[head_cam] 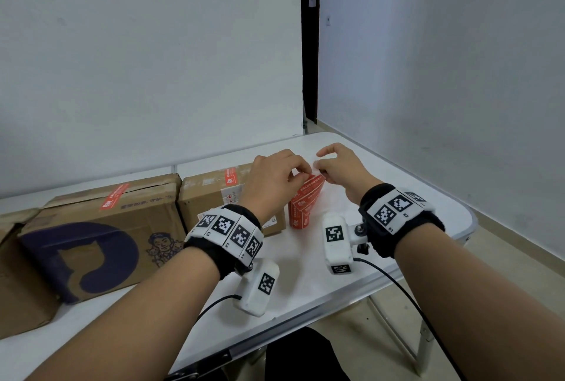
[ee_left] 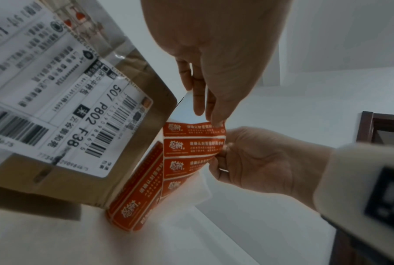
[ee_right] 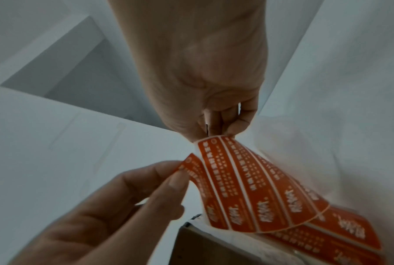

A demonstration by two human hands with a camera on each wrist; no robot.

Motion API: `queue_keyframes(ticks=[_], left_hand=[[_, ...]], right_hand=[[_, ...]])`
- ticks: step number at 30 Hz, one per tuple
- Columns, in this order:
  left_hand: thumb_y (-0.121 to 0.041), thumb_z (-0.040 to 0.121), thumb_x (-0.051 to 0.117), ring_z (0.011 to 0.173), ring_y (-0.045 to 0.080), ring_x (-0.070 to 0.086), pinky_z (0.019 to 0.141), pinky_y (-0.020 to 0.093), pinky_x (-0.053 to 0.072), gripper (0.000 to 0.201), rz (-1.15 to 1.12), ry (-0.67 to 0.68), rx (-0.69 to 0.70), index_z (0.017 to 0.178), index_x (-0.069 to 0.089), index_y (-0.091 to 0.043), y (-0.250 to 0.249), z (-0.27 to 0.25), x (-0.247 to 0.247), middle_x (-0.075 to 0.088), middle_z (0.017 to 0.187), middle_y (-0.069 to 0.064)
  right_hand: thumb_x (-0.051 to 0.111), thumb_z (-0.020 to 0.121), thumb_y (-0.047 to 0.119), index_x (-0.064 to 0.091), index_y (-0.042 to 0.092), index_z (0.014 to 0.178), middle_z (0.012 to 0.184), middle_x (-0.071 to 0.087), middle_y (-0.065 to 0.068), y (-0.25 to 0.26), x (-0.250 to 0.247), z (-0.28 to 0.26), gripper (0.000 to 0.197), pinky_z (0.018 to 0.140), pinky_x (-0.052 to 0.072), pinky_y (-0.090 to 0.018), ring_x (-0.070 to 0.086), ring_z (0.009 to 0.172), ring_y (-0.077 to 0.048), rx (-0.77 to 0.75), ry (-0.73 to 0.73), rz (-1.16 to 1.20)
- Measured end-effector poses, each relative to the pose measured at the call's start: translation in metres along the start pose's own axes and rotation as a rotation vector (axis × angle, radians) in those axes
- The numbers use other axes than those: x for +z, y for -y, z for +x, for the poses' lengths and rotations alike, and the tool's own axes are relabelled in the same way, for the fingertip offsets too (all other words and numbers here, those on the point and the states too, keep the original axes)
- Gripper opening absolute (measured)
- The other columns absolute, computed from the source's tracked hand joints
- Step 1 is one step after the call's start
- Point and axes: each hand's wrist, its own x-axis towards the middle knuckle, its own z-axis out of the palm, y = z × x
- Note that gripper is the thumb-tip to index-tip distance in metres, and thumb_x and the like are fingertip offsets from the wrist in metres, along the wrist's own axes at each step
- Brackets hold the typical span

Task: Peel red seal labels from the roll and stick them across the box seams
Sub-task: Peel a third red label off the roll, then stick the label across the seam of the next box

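Note:
A roll of red seal labels (head_cam: 299, 215) stands on the white table (head_cam: 308, 276), right of a small cardboard box (head_cam: 208, 194). Its loose strip (ee_left: 191, 148) rises to both hands. My left hand (head_cam: 302, 174) pinches the lifted corner of the end label (ee_right: 188, 161) between thumb and finger. My right hand (head_cam: 319, 163) pinches the strip's end (ee_right: 214, 141) beside that corner. In the left wrist view the left hand (ee_left: 215, 122) comes from above and the right hand (ee_left: 218, 157) holds the strip's right edge. The small box bears a red label (head_cam: 230, 175) on top.
A larger cardboard box (head_cam: 101, 237) with a red label (head_cam: 114, 197) across its top seam sits left of the small one. A third box (head_cam: 15, 273) is at the far left. White walls close in behind; the table's rounded corner (head_cam: 467, 218) is at right.

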Motion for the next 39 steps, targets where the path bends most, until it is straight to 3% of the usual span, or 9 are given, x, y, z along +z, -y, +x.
queue_keyframes(ticks=[6,11,13,15,18,21,24,29,39], left_hand=[[-0.026,0.084,0.068,0.080,0.002,0.060,0.074,0.022,0.046,0.005,-0.255,0.067,-0.044,0.085,0.072,-0.027,0.008,-0.005,-0.020,0.063,0.098,-0.011],[-0.029,0.082,0.070,0.086,0.008,0.062,0.084,0.031,0.052,0.003,-0.389,0.079,-0.143,0.083,0.072,-0.029,0.017,-0.013,-0.037,0.066,0.100,-0.011],[-0.029,0.083,0.070,0.088,0.009,0.063,0.086,0.033,0.053,0.003,-0.429,0.090,-0.169,0.084,0.072,-0.030,0.021,-0.017,-0.040,0.066,0.101,-0.011],[-0.028,0.083,0.071,0.087,0.010,0.063,0.085,0.035,0.053,0.003,-0.499,0.077,-0.204,0.085,0.072,-0.029,0.023,-0.021,-0.043,0.067,0.100,-0.010],[-0.020,0.083,0.072,0.079,0.016,0.065,0.076,0.036,0.056,0.006,-0.751,0.018,-0.298,0.089,0.072,-0.021,0.022,-0.025,-0.049,0.068,0.086,0.002],[-0.017,0.085,0.069,0.066,0.008,0.063,0.060,0.020,0.053,0.006,-0.894,-0.065,-0.382,0.091,0.070,-0.018,0.023,-0.022,-0.058,0.065,0.078,0.003],[-0.017,0.086,0.069,0.077,0.010,0.060,0.066,0.018,0.050,0.005,-0.932,-0.109,-0.497,0.089,0.071,-0.020,0.028,-0.014,-0.065,0.068,0.085,-0.001],[-0.018,0.089,0.064,0.082,0.011,0.062,0.078,0.026,0.049,0.012,-0.846,-0.132,-0.607,0.096,0.073,-0.015,0.035,-0.004,-0.089,0.073,0.097,0.000],[-0.017,0.088,0.062,0.075,0.011,0.062,0.070,0.024,0.045,0.012,-0.622,-0.222,-0.635,0.094,0.072,-0.014,0.065,-0.021,-0.149,0.072,0.091,-0.003]], right_hand=[[0.040,0.089,0.001,0.068,0.016,0.085,0.103,0.060,-0.001,-0.001,0.002,0.004,0.031,0.069,0.041,-0.025,0.053,0.083,-0.014,-0.039,-0.072,-0.206],[0.060,0.080,0.016,0.065,0.011,0.064,0.087,0.063,-0.008,0.005,0.000,0.010,0.018,0.083,0.048,-0.040,0.055,0.088,-0.023,0.036,-0.025,-0.223],[0.061,0.077,0.018,0.066,-0.003,0.070,0.077,0.062,-0.012,0.005,0.000,0.010,0.022,0.072,0.043,-0.037,0.054,0.079,-0.024,0.014,-0.032,-0.264],[0.057,0.078,0.011,0.068,-0.012,0.095,0.095,0.070,-0.022,0.004,0.002,0.011,0.030,0.073,0.047,-0.036,0.059,0.081,-0.027,-0.040,-0.056,-0.327],[0.044,0.085,0.002,0.071,0.003,0.102,0.117,0.067,-0.012,0.000,0.006,0.010,0.033,0.086,0.051,-0.035,0.059,0.095,-0.024,-0.097,-0.076,-0.438],[0.044,0.084,0.003,0.070,0.017,0.100,0.121,0.062,-0.008,-0.003,0.011,0.008,0.034,0.087,0.051,-0.033,0.059,0.106,-0.025,-0.123,-0.048,-0.492],[0.053,0.085,0.014,0.069,0.026,0.098,0.122,0.054,-0.005,0.005,0.017,0.008,0.024,0.094,0.044,-0.035,0.051,0.113,-0.024,-0.291,-0.140,-0.605],[0.064,0.087,0.018,0.072,0.010,0.094,0.082,0.068,0.003,0.050,0.038,-0.010,0.013,0.063,0.047,-0.015,0.060,0.072,-0.005,-0.497,0.132,-0.253],[0.065,0.086,0.020,0.072,0.010,0.089,0.077,0.071,0.001,0.086,0.106,-0.021,0.012,0.059,0.051,-0.013,0.062,0.067,-0.005,-0.602,0.281,-0.196]])
